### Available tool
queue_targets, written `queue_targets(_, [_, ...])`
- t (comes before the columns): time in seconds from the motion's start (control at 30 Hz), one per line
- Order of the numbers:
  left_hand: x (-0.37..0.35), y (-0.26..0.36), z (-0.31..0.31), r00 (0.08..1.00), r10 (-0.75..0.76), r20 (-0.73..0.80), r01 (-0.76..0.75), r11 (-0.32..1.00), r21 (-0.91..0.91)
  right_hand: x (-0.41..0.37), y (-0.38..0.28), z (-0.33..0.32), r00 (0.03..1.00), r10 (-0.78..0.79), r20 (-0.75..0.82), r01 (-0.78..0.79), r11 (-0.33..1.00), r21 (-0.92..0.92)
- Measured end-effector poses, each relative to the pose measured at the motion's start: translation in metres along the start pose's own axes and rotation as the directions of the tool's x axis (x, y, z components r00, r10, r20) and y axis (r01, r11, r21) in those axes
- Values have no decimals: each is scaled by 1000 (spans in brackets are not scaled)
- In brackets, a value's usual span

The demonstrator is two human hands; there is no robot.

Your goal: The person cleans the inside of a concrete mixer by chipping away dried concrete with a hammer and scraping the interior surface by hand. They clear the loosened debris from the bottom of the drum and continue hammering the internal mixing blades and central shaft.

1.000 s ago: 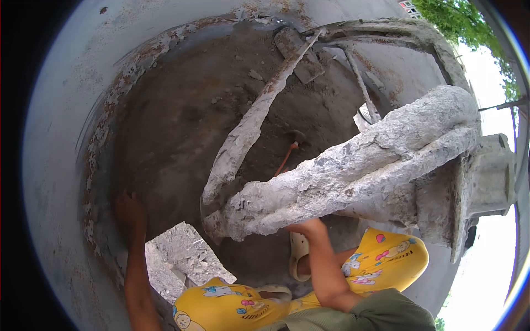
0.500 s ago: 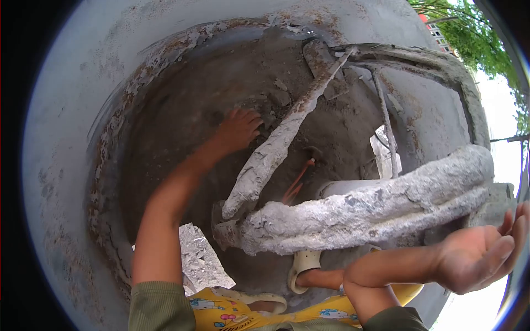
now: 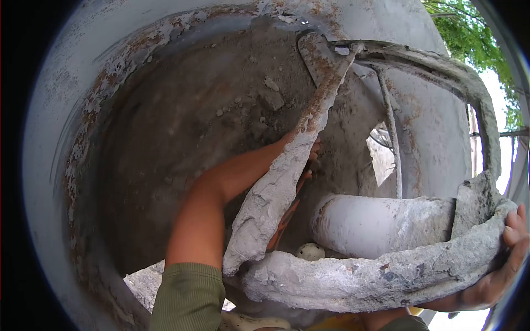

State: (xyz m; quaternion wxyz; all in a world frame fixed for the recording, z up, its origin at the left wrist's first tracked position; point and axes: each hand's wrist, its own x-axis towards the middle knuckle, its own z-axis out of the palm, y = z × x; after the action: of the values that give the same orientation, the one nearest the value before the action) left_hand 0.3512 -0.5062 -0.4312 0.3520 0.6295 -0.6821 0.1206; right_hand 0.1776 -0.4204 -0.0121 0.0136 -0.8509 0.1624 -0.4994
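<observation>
My left hand [image 3: 314, 149] reaches down behind a slanting, cement-crusted metal bar [image 3: 295, 154], which hides most of it. Its visible fingers curl at the upper end of an orange-handled hammer [image 3: 283, 223], partly hidden behind that bar. At the right edge, my right hand [image 3: 513, 237] curls its fingers over the outer end of a thick, crusted curved blade [image 3: 381, 278], with the forearm passing beneath. A pale cylindrical shaft [image 3: 381, 223] lies just behind the blade.
The rounded drum wall [image 3: 55, 127] surrounds me, flaking and rusty along its rim. Dirt and a loose lump [image 3: 271, 99] cover the drum's bottom. A crusted frame [image 3: 441, 69] arches at the upper right. A pale perforated clog [image 3: 311, 251] shows behind the blade.
My left hand has moved right and down to the hammer, passing behind the bar. My right hand has turned from palm-up in the air onto the blade's end. The view has shifted forward.
</observation>
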Motion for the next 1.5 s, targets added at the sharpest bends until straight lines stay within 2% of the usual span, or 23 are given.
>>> queue_targets(0.17, [-16,-4,-35,987,-160,28,159,987,34,-1,2,0,999,-46,-17,47,999,25])
queue_targets(0.3, [-69,1,-92,957,-291,5,286,944,167,1,2,-2,997,-73,-9,73,996,47])
queue_targets(0.43, [-129,15,-141,877,-481,6,453,830,325,1,4,-5,992,-128,1,127,988,93])
queue_targets(0.53, [-112,26,-155,857,-513,58,456,805,381,0,4,-8,982,-189,23,184,971,150])
queue_targets(0.6, [-79,20,-132,955,-297,6,278,901,333,-1,2,-2,985,-173,-19,174,974,147])
queue_targets(0.63, [-61,13,-102,900,-436,1,375,774,-511,0,8,-8,974,-218,66,209,971,119])
queue_targets(0.67, [-45,1,-73,878,-470,92,331,457,-826,3,16,-22,954,-259,153,248,965,90])
queue_targets(0.7, [-24,-8,-47,872,-464,156,331,324,-886,8,19,-31,922,-304,239,295,953,73])
queue_targets(0.73, [-6,-20,-26,891,-429,149,359,464,-810,13,22,-41,881,-346,323,343,937,66])
queue_targets(0.8, [15,-44,6,926,-356,126,369,782,-501,24,21,-47,787,-446,426,492,870,2])
queue_targets(0.87, [24,-59,22,934,-333,129,357,876,-323,29,22,-48,721,-510,469,614,783,-94])
queue_targets(0.93, [26,-69,29,927,-350,134,373,893,-251,29,19,-43,767,-459,449,561,819,-119])
queue_targets(1.03, [16,-86,38,892,-435,122,449,831,-329,23,13,-36,869,-348,353,413,902,-127])
queue_targets(1.07, [12,-93,42,861,-492,129,488,728,-481,20,12,-33,899,-309,310,362,923,-128])
queue_targets(1.1, [9,-102,49,822,-550,146,489,551,-676,16,11,-29,926,-273,263,314,941,-127])
queue_targets(1.13, [11,-101,40,786,-599,152,505,482,-716,12,10,-24,946,-240,220,271,955,-124])
queue_targets(1.17, [12,-98,32,772,-621,139,613,668,-422,8,10,-20,960,-218,179,241,963,-119])
queue_targets(1.2, [16,-90,9,762,-636,120,646,761,-67,5,10,-16,969,-200,143,217,969,-113])
queue_targets(1.23, [18,-85,-12,758,-645,99,595,745,301,4,9,-13,976,-187,108,198,974,-112])
queue_targets(1.27, [17,-84,-22,760,-645,78,464,623,630,3,9,-10,981,-176,82,185,977,-109])
queue_targets(1.37, [2,-86,-36,690,-723,-22,525,480,703,2,7,-6,986,-167,18,168,980,-106])
queue_targets(1.47, [-28,-74,-62,655,-747,-114,625,450,638,6,6,2,985,-167,-33,163,982,-100])
queue_targets(1.5, [-41,-66,-76,592,-800,-97,657,409,633,6,4,5,984,-170,-48,165,981,-106])
